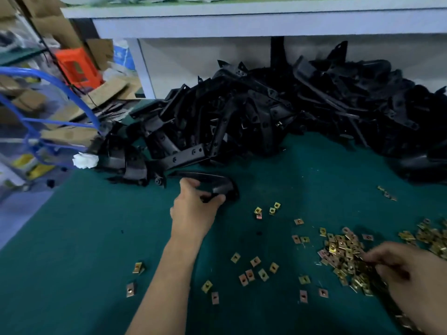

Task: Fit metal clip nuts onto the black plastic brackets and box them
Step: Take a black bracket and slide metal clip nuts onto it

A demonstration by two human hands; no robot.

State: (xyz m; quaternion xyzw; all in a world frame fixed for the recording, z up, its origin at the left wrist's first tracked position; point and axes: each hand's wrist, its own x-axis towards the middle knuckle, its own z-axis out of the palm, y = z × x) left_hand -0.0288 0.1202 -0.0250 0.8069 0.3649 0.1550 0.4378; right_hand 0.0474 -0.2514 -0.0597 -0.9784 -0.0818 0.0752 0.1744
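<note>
My left hand (193, 209) grips the near end of a curved black plastic bracket (217, 182) that lies on the green table mat just in front of the big heap of black brackets (278, 110). My right hand (399, 269) reaches into a pile of brass-coloured metal clip nuts (343, 250) at the lower right, its fingertips curled among them; whether it pinches one I cannot tell. Loose clip nuts (256, 269) lie scattered across the mat between my two arms.
The green mat (72, 262) covers the table. A white shelf frame (217, 22) stands behind the bracket heap. Blue tubing (48, 97), an orange crate (77, 66) and cardboard sit off the left edge. A white crumpled rag (84, 160) lies by the heap.
</note>
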